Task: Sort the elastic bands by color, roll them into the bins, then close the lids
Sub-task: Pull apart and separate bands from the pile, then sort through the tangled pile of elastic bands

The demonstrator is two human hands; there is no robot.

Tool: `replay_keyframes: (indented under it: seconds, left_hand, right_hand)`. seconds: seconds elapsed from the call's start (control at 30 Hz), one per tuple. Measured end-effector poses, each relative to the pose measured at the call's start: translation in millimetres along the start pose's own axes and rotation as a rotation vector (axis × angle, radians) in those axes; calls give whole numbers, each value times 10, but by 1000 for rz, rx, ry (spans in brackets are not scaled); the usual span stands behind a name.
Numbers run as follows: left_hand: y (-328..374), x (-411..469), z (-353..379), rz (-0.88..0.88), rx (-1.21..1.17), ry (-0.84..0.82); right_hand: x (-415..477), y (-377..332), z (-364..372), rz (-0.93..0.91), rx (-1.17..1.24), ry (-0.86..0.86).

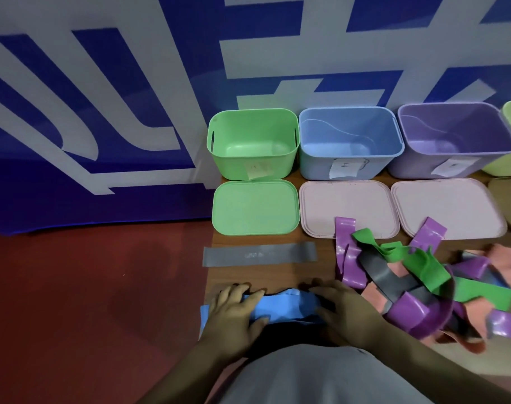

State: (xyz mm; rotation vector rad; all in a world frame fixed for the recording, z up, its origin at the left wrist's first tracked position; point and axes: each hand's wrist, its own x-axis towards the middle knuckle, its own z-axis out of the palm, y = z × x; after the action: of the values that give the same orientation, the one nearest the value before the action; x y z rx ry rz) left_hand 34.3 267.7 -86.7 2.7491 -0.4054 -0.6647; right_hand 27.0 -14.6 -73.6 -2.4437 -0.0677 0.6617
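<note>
Wooden worktop (271,275) is sitting against a blue-and-white banner wall (102,97), red floor to the left.

Blue band (286,306) is lying flat at the near edge, long axis running left-right, straight across in front of the person. Both hands are pressing on it: left hand (233,310) covering its left end, right hand (344,307) on its right end. Fingers on both are lying spread and flat, palms down, not pinching anything I can make out. Either hand looks equally placed to start the roll; rolling from one end along that axis seems the likely next move.

Grey band (260,254) is lying flat just beyond, same orientation, apart from the hands. Mixed pile (417,275) of purple, green, grey and pink bands is sitting just right of the right hand.

Green bin (252,167), blue bin (315,167) and purple bin (408,167) are standing open in the back row, all looking empty. Blue bin is the target, beyond and right. Green lid (254,208) and two pink lids (321,205) are lying in front of the bins.
</note>
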Motion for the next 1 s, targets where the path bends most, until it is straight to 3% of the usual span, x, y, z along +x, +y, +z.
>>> replay_keyframes:
  seconds: [0.27, 0.57, 0.83, 1.0]
  left_hand:
    - [478, 160, -7, -17, -22, 3]
    - [1494, 710, 23, 181, -34, -56]
    - [2168, 1267, 59, 296, 130, -122]
    - [2347, 1557, 108, 256, 173, -222]
  right_hand:
    - [-217, 374, -346, 17, -27, 125]
    - [-510, 1086, -898, 80, -165, 229]
    - [-411, 1546, -1250, -22, -186, 117]
    - [-283, 1753, -1301, 46, -244, -34]
